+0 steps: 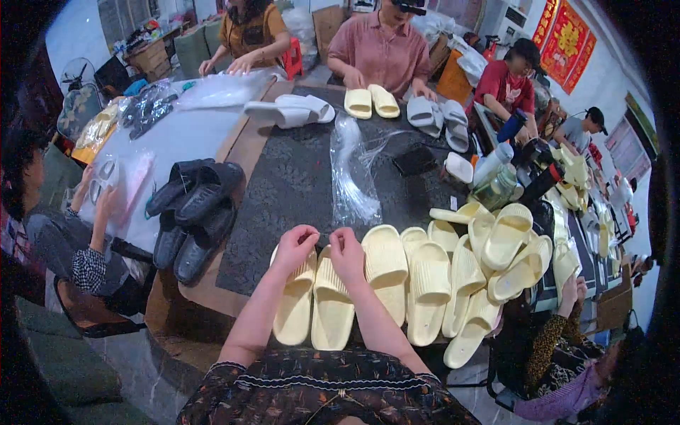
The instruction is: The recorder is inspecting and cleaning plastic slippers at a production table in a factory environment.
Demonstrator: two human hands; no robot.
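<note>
Both my hands are over the near edge of the dark-topped table, above a pair of pale yellow slide slippers point(331, 312). My left hand point(296, 246) is closed in a pinch over the left slipper's strap. My right hand point(346, 255) pinches close beside it, above the other slipper. A thin line seems to run between the fingertips, too fine to name. Just beyond lies a bundle of clear plastic strands point(348, 173). Against my right forearm's side stands another yellow slipper point(386, 265), with a heap of yellow slippers point(511, 230) further right.
Black slippers point(195, 212) sit at the left edge. Across the table, a person point(382, 46) touches yellow slippers point(371, 101) and grey slippers point(426, 115). White slippers point(292, 111) lie far left. Bottles point(494, 161) and a black pouch point(414, 161) stand right. Co-workers sit around.
</note>
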